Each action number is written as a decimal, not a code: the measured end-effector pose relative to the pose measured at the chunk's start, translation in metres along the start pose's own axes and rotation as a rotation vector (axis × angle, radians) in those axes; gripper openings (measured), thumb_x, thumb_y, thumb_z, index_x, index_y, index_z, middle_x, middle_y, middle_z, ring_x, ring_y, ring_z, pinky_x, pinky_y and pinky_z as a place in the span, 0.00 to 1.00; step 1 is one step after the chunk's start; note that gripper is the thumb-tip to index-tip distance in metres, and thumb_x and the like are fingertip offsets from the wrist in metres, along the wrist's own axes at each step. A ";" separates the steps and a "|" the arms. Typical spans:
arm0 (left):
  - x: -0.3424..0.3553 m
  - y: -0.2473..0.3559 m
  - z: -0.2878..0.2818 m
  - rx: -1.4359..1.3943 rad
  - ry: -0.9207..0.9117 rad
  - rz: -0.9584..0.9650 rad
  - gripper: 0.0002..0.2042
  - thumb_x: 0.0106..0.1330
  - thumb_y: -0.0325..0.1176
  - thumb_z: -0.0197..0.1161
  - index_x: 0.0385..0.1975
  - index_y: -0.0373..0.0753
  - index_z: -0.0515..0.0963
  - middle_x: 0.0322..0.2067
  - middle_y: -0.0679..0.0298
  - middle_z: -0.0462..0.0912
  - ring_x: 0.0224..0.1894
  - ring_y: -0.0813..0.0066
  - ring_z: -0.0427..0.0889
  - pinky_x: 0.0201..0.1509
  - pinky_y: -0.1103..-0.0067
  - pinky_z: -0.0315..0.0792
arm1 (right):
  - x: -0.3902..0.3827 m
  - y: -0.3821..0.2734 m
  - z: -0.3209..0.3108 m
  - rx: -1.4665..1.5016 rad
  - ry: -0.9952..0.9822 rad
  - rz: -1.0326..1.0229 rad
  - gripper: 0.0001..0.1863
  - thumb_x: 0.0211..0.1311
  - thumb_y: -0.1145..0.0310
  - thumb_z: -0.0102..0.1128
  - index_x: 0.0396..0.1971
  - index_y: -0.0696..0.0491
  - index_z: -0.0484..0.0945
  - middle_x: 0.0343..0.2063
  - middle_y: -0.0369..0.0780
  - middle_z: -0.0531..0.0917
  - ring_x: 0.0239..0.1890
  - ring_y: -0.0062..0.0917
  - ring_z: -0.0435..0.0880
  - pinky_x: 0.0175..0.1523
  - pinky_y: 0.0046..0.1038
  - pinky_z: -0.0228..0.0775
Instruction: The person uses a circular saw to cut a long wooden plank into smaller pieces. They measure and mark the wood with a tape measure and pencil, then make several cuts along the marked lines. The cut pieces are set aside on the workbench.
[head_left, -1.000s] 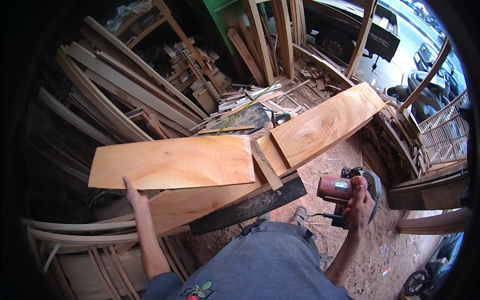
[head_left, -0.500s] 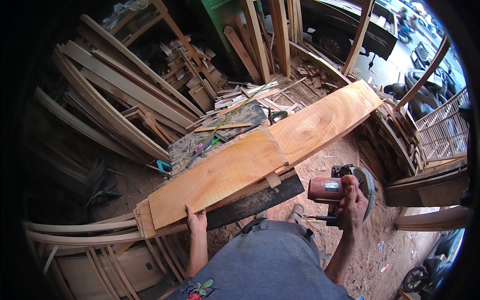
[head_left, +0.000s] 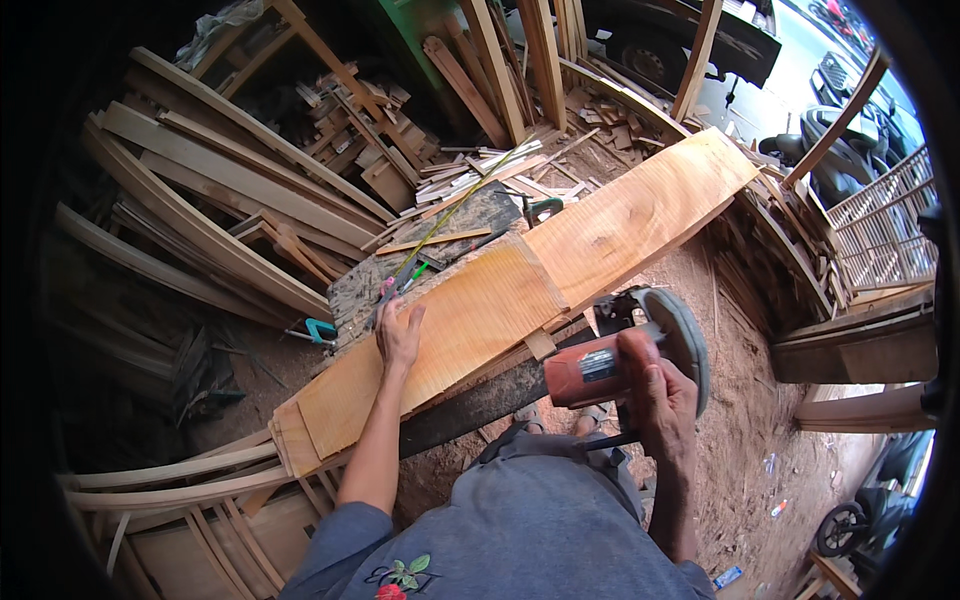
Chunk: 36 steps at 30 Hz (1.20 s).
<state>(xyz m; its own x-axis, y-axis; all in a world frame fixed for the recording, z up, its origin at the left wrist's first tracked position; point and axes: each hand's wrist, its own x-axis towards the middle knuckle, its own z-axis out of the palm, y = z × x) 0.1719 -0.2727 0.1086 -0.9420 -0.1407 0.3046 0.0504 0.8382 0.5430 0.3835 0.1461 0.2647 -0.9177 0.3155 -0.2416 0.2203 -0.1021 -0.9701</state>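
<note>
My right hand (head_left: 660,395) grips the rear handle of a red circular saw (head_left: 585,372), whose round grey guard faces right. The saw is raised just off the near side of the boards. A short wide board (head_left: 470,315) lies on top of a longer plank (head_left: 640,215) that sticks out to the far right. My left hand (head_left: 400,335) rests on the short board near its far edge, fingers stretched out and thumb apart. A small wood block (head_left: 540,345) pokes out from under the board's near edge. Beside my left fingertips lie a green marker (head_left: 418,272) and a dark tool.
The boards lie on a dusty workbench (head_left: 365,290) with a teal clamp (head_left: 320,330) at its left edge and a yellow tape measure (head_left: 455,210) across it. Curved timbers (head_left: 190,215) lean at left. Offcuts (head_left: 770,230) are piled at right. Motorbikes (head_left: 850,140) stand beyond.
My left hand has moved from the near edge of the short board up across it to the far side. The saw in my right hand has come left, closer to the boards.
</note>
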 end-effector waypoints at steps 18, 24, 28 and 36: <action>0.032 0.006 0.049 0.412 -0.328 -0.234 0.41 0.68 0.74 0.55 0.46 0.33 0.86 0.47 0.37 0.87 0.55 0.39 0.84 0.61 0.53 0.74 | 0.028 -0.004 0.110 -0.273 -0.292 -0.073 0.24 0.75 0.49 0.62 0.46 0.59 0.81 0.27 0.57 0.85 0.32 0.55 0.88 0.38 0.49 0.78; 0.031 0.006 0.051 0.402 -0.260 -0.130 0.36 0.73 0.68 0.54 0.29 0.33 0.81 0.33 0.37 0.84 0.40 0.35 0.84 0.45 0.50 0.72 | 0.033 -0.003 0.122 -0.339 -0.337 -0.122 0.32 0.77 0.43 0.58 0.43 0.65 0.77 0.26 0.59 0.84 0.30 0.58 0.88 0.37 0.55 0.80; 0.029 0.012 0.051 0.377 -0.247 -0.113 0.36 0.75 0.67 0.54 0.29 0.31 0.81 0.33 0.36 0.84 0.40 0.34 0.84 0.46 0.50 0.72 | 0.031 -0.005 0.114 -0.318 -0.356 -0.107 0.31 0.76 0.43 0.58 0.45 0.65 0.75 0.26 0.58 0.84 0.29 0.57 0.87 0.36 0.54 0.80; 0.028 0.007 0.054 0.361 -0.216 -0.074 0.37 0.75 0.67 0.54 0.29 0.31 0.81 0.33 0.37 0.84 0.41 0.35 0.84 0.46 0.49 0.72 | 0.034 -0.005 0.107 -0.304 -0.355 -0.071 0.32 0.76 0.42 0.58 0.44 0.64 0.74 0.26 0.58 0.85 0.29 0.58 0.88 0.35 0.53 0.81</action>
<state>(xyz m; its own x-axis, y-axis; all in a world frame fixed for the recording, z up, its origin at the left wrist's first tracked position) 0.1277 -0.2428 0.0790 -0.9885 -0.1257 0.0840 -0.1028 0.9661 0.2368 0.3155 0.0562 0.2636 -0.9786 -0.0358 -0.2025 0.1910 0.2060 -0.9597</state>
